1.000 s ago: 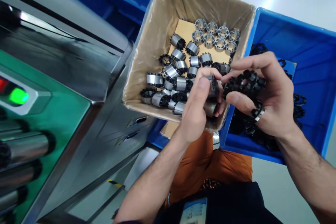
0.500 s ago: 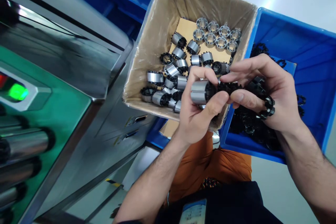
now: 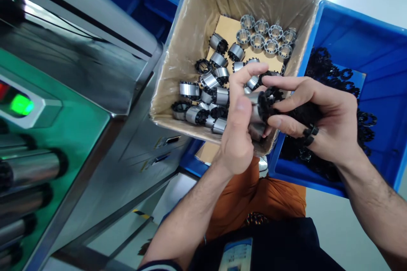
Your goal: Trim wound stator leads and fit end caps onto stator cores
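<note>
Over the lined cardboard box [image 3: 178,51], my left hand [image 3: 238,135] is closed around a silver cylinder [image 3: 255,108] while my right hand [image 3: 330,123] pinches a black toothed ring [image 3: 275,95] at its end, the blue bin [image 3: 384,76] of black rings [image 3: 345,74] just beside the box.

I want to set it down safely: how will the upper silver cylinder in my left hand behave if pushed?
The upper silver cylinder in your left hand would probably roll if pushed on its side, as its wall is round. It looks stiff, like metal. Its smooth, shiny surface might be slippery.
</note>
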Motion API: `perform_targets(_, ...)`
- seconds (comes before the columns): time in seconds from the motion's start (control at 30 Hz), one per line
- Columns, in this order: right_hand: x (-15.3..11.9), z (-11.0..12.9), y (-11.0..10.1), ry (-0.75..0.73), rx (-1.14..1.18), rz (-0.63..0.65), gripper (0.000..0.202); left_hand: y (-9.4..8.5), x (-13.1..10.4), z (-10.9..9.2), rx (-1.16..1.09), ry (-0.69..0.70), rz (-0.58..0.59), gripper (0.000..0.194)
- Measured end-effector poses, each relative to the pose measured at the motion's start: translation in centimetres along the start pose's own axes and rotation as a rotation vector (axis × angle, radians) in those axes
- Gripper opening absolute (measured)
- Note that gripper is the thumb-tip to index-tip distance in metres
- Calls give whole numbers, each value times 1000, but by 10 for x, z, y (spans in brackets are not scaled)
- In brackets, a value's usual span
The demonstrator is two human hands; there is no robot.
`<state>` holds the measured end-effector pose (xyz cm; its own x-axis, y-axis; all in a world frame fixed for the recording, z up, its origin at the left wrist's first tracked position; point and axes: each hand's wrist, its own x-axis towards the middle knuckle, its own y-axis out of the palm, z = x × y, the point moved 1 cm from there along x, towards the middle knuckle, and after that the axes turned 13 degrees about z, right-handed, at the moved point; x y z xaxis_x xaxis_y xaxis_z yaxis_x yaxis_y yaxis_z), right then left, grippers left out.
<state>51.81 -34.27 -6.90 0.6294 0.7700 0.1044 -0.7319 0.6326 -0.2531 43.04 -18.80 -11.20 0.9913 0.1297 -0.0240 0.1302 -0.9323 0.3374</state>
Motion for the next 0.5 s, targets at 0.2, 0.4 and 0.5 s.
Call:
perform_targets(0.2,2,-5,-1,-20,-36,-22,19,1,2,-3,-148,86,106,48)
perform_targets(0.4,0,-19,0,-62,86,14,61,-1,8,6,-114,139,103,47)
perform_targets(0.5,1,-20,0,-98,2,7,53,-6,14,15,-89,246,193,52)
